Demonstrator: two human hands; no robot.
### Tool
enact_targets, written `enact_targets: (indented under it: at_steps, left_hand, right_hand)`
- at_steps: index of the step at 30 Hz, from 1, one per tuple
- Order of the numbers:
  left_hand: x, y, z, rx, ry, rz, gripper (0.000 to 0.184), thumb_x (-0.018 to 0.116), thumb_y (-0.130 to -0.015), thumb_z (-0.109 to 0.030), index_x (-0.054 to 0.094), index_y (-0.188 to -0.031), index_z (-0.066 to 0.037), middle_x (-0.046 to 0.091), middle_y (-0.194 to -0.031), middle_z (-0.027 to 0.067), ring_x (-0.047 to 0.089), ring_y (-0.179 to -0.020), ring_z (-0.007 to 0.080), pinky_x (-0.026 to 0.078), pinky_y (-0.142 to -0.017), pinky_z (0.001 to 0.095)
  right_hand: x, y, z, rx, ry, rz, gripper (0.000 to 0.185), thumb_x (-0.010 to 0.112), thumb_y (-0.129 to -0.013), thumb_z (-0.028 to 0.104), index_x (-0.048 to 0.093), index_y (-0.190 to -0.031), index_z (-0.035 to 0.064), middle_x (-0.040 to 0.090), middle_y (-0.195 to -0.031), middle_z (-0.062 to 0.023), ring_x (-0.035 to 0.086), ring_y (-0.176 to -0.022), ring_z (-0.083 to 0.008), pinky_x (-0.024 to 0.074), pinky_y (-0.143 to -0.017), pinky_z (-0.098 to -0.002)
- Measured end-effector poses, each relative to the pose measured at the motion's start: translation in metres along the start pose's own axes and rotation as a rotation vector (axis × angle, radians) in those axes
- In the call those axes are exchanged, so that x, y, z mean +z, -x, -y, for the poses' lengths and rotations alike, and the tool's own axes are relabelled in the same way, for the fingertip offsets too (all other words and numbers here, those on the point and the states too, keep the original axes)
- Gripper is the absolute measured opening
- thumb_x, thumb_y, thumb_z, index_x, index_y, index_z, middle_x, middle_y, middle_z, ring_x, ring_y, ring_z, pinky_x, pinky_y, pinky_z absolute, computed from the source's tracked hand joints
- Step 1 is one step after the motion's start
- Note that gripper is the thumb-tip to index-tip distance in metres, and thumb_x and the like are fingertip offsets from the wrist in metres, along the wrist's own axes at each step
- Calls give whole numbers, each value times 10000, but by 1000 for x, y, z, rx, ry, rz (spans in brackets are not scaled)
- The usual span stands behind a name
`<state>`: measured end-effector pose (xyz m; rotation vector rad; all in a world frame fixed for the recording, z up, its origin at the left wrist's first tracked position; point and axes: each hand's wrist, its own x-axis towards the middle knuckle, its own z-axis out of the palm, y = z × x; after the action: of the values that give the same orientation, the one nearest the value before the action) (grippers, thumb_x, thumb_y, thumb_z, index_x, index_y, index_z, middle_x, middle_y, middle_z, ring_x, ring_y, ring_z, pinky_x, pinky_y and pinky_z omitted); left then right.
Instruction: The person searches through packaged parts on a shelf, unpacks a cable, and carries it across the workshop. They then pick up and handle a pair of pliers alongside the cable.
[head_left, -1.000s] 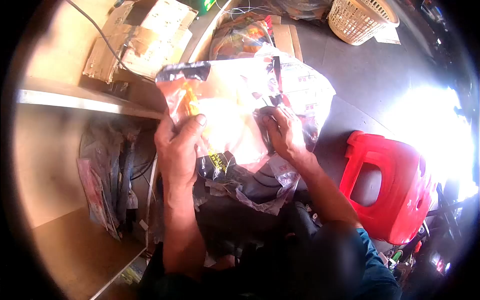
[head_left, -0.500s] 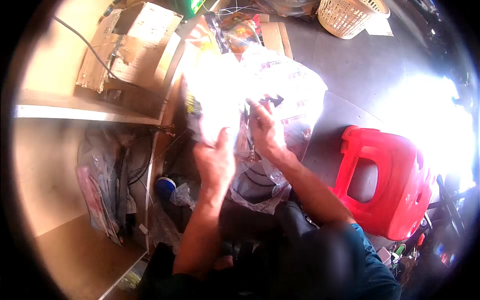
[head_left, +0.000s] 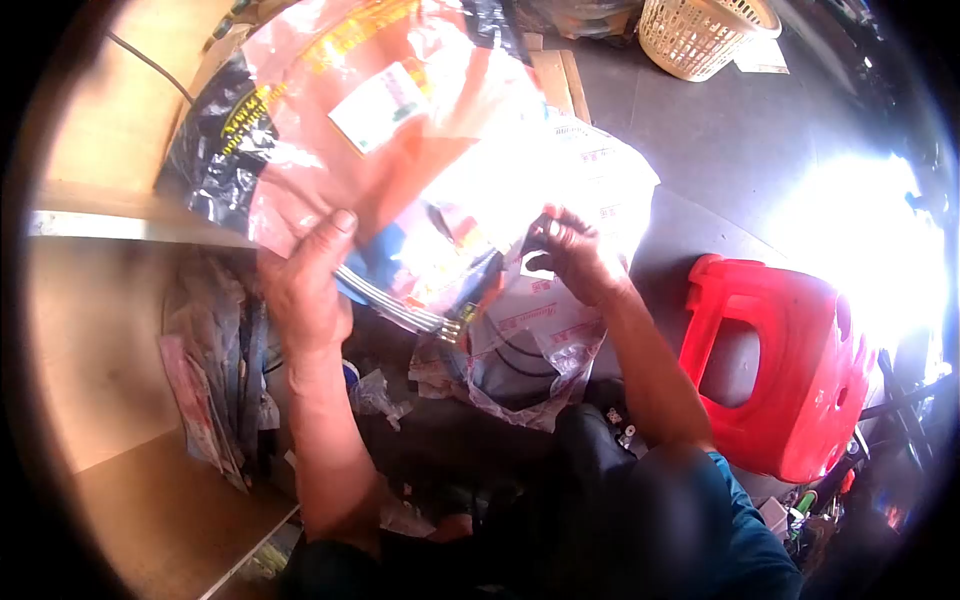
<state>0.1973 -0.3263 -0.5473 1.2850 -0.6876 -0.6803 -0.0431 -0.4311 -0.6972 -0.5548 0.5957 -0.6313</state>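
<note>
Nearest the camera are the person's dark clothing and, at the right, a teal sleeve (head_left: 750, 520), with both bare forearms reaching forward from there. The left hand (head_left: 312, 285) has its fingers clamped on the near left edge of an orange-pink plastic bag (head_left: 310, 190), the thumb lying over the film. The bag is raised and spread out before the person, tilted, its left end black with yellow lettering. Along its near edge run several slim silver lines (head_left: 390, 302) with brass-coloured ends, just beside the left hand. A blue patch shows through the film above them, and a white label (head_left: 378, 107) sits farther up the bag. The right hand (head_left: 580, 260) is bent in at the bag's right side, fingers curled; glare washes out the film there, so I cannot tell whether they are pinched on it

Below and behind the bag lies a white wrapper (head_left: 525, 318) with red print, dark loops showing near its lower edge. To the left, a wooden shelf unit (head_left: 130, 225) holds a bundle of plastic packets (head_left: 205, 365) in its lower compartment. To the right, a red plastic stool (head_left: 800, 400) lies tipped on the dark floor (head_left: 700, 140). Farther off are a piece of cardboard (head_left: 565, 85) and a cream lattice basket (head_left: 690, 42)
</note>
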Motion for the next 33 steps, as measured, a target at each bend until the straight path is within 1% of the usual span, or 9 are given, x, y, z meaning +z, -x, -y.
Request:
enact_targets:
  at_steps: [4,10,12,18,21,26,28,30,33]
  left_hand:
    - [-5,-9,-5,17,-68,-83,388,630,-816,17,560,-1194,65,617,-1116,124,597,-1004,199,467,-879,322]
    - [-13,-6,2,-45,-3,-121,400,638,-824,-6,562,-1216,24,611,-1083,73,584,-970,173,459,-863,323]
    - [-17,-6,8,-69,43,-118,397,640,-818,-10,564,-1207,21,612,-1077,73,585,-961,174,459,-858,321]
    - [-1,0,18,-160,78,-98,362,652,-823,-28,575,-1174,9,619,-1053,69,592,-934,173,472,-841,324]
    - [-10,2,26,-236,82,-98,331,658,-834,-37,583,-1155,-10,621,-1040,56,597,-919,165,478,-836,316]
    - [-6,9,46,-226,90,-91,273,672,-839,-50,592,-1100,-59,586,-923,-3,557,-807,109,450,-742,273]
    - [-8,12,51,-281,71,-71,247,685,-834,-61,589,-1061,-81,547,-867,-32,510,-745,74,410,-676,248]
    - [-12,11,60,-256,79,-36,260,679,-829,-55,587,-1072,-71,552,-876,-24,519,-758,85,423,-698,259]
    - [-2,21,69,-265,77,16,621,580,-814,1,369,-1397,-14,517,-1275,92,517,-1121,174,436,-940,312]
  right_hand:
    - [1,-5,-25,-90,-60,50,608,710,-879,276,440,-1366,33,581,-1233,-116,550,-1148,-214,468,-921,-375]
    - [11,-3,-26,-132,-181,32,517,633,-927,282,448,-1336,26,590,-1181,-112,559,-1120,-230,488,-883,-410]
    - [8,0,-36,-267,285,-18,458,581,-949,297,462,-1293,19,586,-1166,-124,588,-1038,-256,524,-804,-425]
    - [41,7,-42,-13,-338,54,392,527,-968,323,483,-1180,-3,602,-983,-162,626,-785,-302,568,-603,-396]
    - [24,3,-57,71,-360,-25,309,623,-933,227,574,-1178,46,602,-1156,-48,525,-1127,-194,362,-1034,-356]
    - [24,9,-49,29,-308,-65,305,615,-935,190,553,-1198,48,598,-1157,-47,532,-1118,-203,404,-995,-392]
    - [35,13,-41,30,-247,-211,237,559,-967,235,567,-1104,42,599,-959,-63,572,-846,-199,467,-709,-344]
    - [44,12,-40,11,-261,-289,223,540,-979,259,581,-1047,51,599,-854,-64,591,-713,-190,496,-580,-314]
    - [27,13,-42,-23,-260,-324,216,570,-961,270,593,-1056,77,602,-885,-52,593,-779,-180,487,-677,-317]
